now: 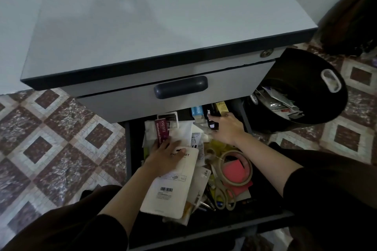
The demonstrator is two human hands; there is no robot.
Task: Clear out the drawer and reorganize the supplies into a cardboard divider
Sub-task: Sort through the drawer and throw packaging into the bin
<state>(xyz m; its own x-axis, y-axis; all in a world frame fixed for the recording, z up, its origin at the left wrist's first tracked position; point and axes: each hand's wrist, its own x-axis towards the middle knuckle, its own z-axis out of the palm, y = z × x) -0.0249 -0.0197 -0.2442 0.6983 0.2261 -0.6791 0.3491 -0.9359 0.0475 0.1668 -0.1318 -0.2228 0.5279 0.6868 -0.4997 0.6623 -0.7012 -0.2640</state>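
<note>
Two hands are down in the open drawer [127, 149], which is crammed with loose supplies. No cardboard divider is in view, so this looks like the emptying stage, barely begun.

The left hand [165, 158] lies flat, fingers spread, pressing on a white stapler-set card [169, 191] and the papers under it at the drawer's left. The right hand [227, 127] reaches to the far right corner, thumb and fingers pinching the near end of a black stapler box [208, 113]. That box stands beside a blue box [196, 111], partly under the closed drawer above.

To do this well, draw the black box toward the near side first, clear of the upper drawer's front, then lift it. A straight lift would likely knock that overhang. Keep the left hand weighing the paper pile so nothing slides as the box comes free.

Next, the flat packets, including the maroon pencil pack [162, 130], could go out as one stack. The tape roll [245, 177], pink sticky notes [233, 169] and scissors [227, 197] on the near right are tangled, so they are better taken singly. The grey counter [163, 16] above looks like a sensible place to set things.
</note>
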